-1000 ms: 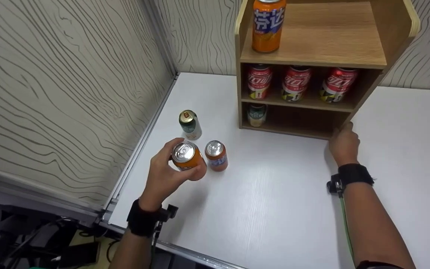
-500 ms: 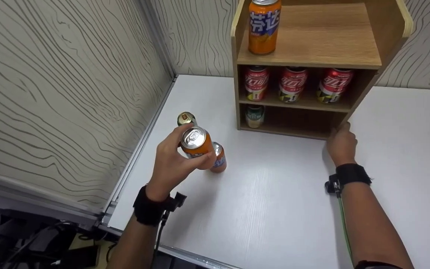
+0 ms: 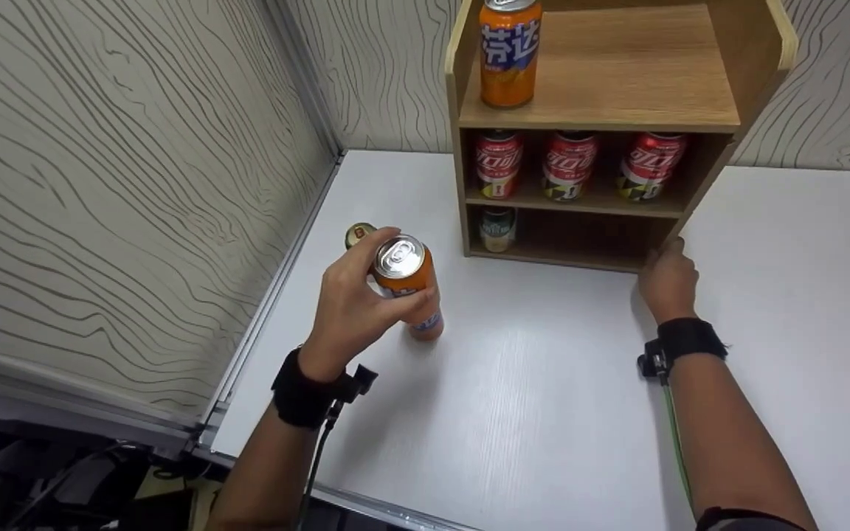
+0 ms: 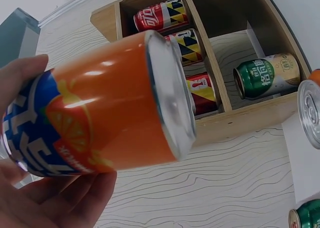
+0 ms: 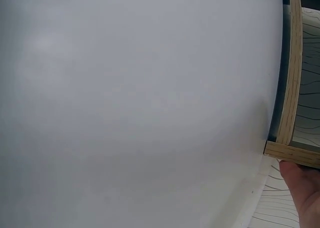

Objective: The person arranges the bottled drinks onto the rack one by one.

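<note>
My left hand [image 3: 355, 299] grips an orange Fanta can [image 3: 401, 265], thumb and fingers round its sides. In the left wrist view this can [image 4: 110, 105] fills the foreground, with its silver end toward the shelf. A second orange can [image 3: 427, 328] stands on the table, largely covered by the held one in the head view. Beyond the hand shows the gold top of a green can [image 3: 357, 234]. My right hand [image 3: 670, 284] touches the outer side of the wooden shelf [image 3: 602, 125] at its lower right corner; its fingers are partly hidden.
An orange can [image 3: 510, 55] stands on the shelf's top level. Red cola cans [image 3: 571, 166] line the middle level, three in all. One green can [image 3: 498, 230] sits at the left of the bottom level. A patterned wall panel [image 3: 137, 184] borders the white table [image 3: 528, 413].
My left hand has moved forward and right with the orange can, now overlapping the standing orange can in the head view. The right hand stays at the shelf's corner.
</note>
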Demonstrator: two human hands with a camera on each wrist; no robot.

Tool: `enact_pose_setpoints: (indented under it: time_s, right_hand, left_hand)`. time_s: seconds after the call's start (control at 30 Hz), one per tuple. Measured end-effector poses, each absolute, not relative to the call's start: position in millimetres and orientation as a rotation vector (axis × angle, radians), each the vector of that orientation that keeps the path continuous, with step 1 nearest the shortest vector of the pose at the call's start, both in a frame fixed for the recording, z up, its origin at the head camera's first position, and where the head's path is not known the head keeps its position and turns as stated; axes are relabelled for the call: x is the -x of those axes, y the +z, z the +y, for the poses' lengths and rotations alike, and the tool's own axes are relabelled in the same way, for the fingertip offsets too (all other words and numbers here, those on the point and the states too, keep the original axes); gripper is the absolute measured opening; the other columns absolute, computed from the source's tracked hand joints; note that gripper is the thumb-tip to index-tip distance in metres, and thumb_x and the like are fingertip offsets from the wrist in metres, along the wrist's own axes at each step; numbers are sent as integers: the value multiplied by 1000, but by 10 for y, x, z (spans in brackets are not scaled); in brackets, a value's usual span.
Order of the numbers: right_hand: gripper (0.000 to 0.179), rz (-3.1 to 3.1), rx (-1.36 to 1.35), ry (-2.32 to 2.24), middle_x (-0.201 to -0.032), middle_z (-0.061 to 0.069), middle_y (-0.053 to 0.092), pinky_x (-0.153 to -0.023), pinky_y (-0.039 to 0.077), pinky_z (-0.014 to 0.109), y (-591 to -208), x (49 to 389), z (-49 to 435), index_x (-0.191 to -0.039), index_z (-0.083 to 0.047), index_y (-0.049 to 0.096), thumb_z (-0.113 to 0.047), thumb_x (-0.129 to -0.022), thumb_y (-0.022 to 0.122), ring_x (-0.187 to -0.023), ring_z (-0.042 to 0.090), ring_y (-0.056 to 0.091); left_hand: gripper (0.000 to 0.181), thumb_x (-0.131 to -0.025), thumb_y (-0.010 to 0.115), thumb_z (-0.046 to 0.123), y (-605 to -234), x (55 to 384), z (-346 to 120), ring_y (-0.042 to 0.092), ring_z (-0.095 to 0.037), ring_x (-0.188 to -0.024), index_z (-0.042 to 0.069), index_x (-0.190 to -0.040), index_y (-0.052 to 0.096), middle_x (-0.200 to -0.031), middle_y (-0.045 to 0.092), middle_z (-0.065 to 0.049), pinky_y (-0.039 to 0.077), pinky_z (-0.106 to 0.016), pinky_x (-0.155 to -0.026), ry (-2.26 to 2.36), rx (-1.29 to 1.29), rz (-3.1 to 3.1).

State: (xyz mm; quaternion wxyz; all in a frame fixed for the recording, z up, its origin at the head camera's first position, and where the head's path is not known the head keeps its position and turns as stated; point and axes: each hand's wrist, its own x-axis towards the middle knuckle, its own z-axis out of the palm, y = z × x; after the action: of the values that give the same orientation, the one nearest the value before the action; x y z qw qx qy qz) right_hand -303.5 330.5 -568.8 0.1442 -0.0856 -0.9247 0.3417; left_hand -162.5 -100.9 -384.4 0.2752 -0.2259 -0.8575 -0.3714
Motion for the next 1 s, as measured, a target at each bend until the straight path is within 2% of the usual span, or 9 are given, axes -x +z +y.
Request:
enact_pose_setpoints:
  time_s: [0.33,0.47,0.67,1.0]
  right_hand:
    - [38,-2689,267,1025,-106,41,55,-78,43,64,-5669,3055,3303,-126,15,40,-16,-104,36,-98,58,54]
    - [36,-2693,281,1020,-103,41,56,-78,44,65,-5669,3046,3302,-123,14,41,-15,-104,36,-96,58,54]
    - [37,-2708,270,1010,-104,40,56,-78,44,63,-5663,3044,3294,-125,15,40,-15,-104,35,-97,57,55]
    - [36,-2695,255,978,-101,40,57,-73,47,62,-5672,3006,3291,-125,17,40,-11,-103,37,-92,57,57]
  left_hand:
    - [70,-70,88,35,-3683,1705,-846,62,-12,-100,4,-125,57,-114,65,-3,55,-28,-80,-1025,640,-2263]
    - [68,-71,87,35,-3631,1743,-765,62,-12,-99,3,-124,58,-113,66,-4,55,-27,-78,-1005,675,-2249]
    - [70,-73,85,37,-3544,1847,-650,61,-13,-102,-1,-124,57,-116,65,-8,54,-26,-81,-968,757,-2214]
    - [69,-75,83,40,-3270,1996,-445,61,-10,-101,1,-125,55,-113,65,-6,53,-21,-79,-989,833,-2161]
